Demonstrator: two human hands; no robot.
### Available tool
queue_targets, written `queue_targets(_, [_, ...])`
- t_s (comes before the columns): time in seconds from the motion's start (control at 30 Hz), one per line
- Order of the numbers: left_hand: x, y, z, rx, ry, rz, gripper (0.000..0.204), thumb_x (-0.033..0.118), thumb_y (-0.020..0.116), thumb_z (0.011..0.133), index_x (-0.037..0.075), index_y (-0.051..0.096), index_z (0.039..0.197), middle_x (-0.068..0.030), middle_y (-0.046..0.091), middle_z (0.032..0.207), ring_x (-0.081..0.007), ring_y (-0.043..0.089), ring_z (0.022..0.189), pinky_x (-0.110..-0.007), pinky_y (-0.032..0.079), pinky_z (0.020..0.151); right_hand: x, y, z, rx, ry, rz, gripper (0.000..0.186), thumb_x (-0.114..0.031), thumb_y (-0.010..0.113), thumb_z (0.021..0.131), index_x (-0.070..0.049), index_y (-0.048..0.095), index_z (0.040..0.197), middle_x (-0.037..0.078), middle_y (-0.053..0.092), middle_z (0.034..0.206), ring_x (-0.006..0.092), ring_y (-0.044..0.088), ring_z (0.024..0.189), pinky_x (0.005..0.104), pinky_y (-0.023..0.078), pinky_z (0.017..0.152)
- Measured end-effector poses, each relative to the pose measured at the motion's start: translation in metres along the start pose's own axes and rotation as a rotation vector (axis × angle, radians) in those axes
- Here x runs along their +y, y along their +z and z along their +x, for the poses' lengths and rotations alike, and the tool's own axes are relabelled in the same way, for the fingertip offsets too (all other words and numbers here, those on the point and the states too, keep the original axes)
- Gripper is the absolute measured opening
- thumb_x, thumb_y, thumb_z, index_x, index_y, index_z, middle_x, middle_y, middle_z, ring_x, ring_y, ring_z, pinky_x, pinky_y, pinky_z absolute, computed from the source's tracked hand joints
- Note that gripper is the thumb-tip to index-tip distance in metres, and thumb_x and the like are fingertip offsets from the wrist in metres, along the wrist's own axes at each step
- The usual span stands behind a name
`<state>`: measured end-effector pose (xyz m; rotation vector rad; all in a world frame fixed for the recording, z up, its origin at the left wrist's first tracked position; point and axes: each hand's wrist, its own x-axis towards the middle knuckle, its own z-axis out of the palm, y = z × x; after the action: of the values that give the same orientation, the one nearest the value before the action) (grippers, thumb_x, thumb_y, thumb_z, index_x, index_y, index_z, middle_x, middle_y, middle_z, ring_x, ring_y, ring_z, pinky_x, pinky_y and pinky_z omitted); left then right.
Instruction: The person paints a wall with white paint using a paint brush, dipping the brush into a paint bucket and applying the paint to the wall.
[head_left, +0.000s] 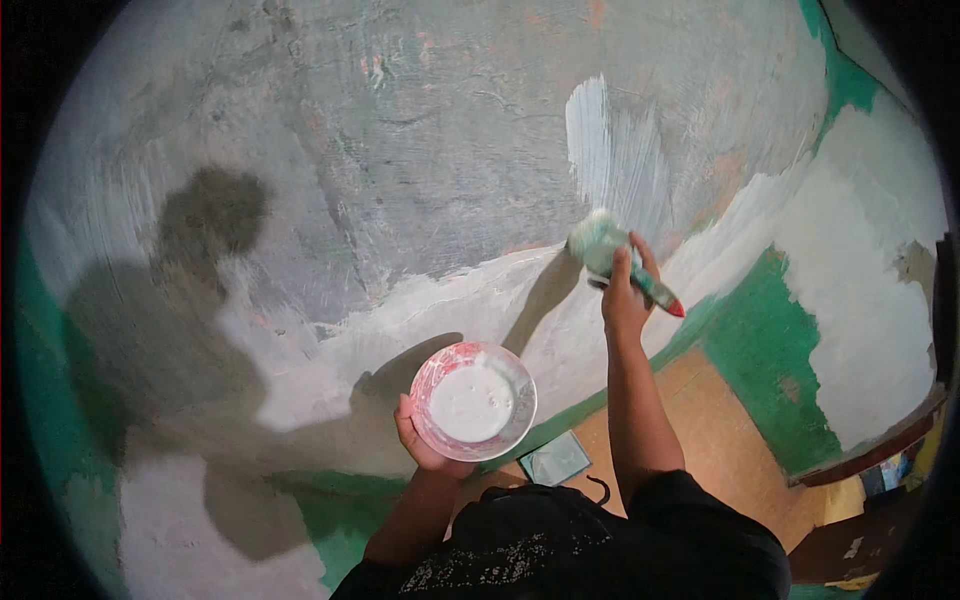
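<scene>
My right hand (628, 285) grips a wide paintbrush (600, 246) with a greenish, paint-smeared body and a red handle tip. Its pale bristles are at the wall (450, 150), just below a fresh white streak (588, 135); whether they touch cannot be told. My left hand (425, 440) holds a round bowl (432, 378) by its left and lower side, fingers wrapped at the rim. The bowl is pinkish inside and holds white paint (472, 403). Above, the wall is patchy grey; a brighter white band (450, 295) crosses it lower down.
Green wall paint (770, 350) shows at the lower right, beside whitened patches. A flat light-coloured rectangular thing (556, 460) lies on the orange-brown floor (690, 430) near my body. Dark brown furniture (860, 535) stands at the lower right edge. My shadow falls across the left wall.
</scene>
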<state>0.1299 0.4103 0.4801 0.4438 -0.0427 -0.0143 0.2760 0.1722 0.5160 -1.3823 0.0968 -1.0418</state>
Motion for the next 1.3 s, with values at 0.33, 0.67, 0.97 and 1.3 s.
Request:
queue_targets(0.33, [-0.006, -0.006, 0.001, 0.044, -0.066, 0.007, 0.074, 0.059, 0.029, 0.088, 0.004, 0.041, 0.136, -0.0165, 0.047, 0.136, -0.0356, 0.046, 0.124, -0.051, 0.036, 0.104, -0.053, 0.001, 0.049, -0.027, 0.123, 0.351, 0.039, -0.025, 0.061, 0.091, -0.002, 0.052, 0.122, 0.011, 0.056, 0.113, 0.0169, 0.058, 0.093, 0.0283, 0.052, 0.077])
queue_targets(0.67, [-0.007, -0.002, -0.006, 0.068, -0.08, -0.001, 0.074, 0.059, 0.029, 0.087, 0.006, 0.042, 0.137, -0.0147, 0.048, 0.136, -0.0348, 0.047, 0.123, -0.051, 0.037, 0.104, -0.059, 0.053, 0.079, 0.097, -0.671, -0.016, 0.022, -0.017, 0.065, 0.085, 0.003, 0.061, 0.092, 0.016, 0.064, 0.078, 0.021, 0.063, 0.068, 0.0316, 0.05, 0.062])
queue_targets(0.97, [-0.011, -0.01, -0.003, 0.045, -0.056, 0.076, 0.073, 0.059, 0.029, 0.089, 0.005, 0.042, 0.136, -0.0157, 0.049, 0.135, -0.0349, 0.048, 0.123, -0.05, 0.038, 0.103, 0.052, -0.031, -0.042, -0.063, 0.102, 0.007, 0.014, -0.01, 0.064, 0.086, 0.002, 0.057, 0.088, 0.008, 0.063, 0.075, 0.0119, 0.059, 0.068, 0.0264, 0.049, 0.062])
queue_targets(1.3, [-0.014, -0.016, -0.007, 0.089, -0.097, 0.025, 0.075, 0.06, 0.026, 0.088, 0.004, 0.041, 0.137, -0.0163, 0.049, 0.135, -0.0359, 0.048, 0.122, -0.051, 0.038, 0.102, -0.007, 0.012, 0.049, -0.027, -0.072, 0.022, 0.019, -0.018, 0.068, 0.083, -0.001, 0.059, 0.079, 0.004, 0.061, 0.072, 0.0118, 0.057, 0.066, 0.0252, 0.047, 0.061])
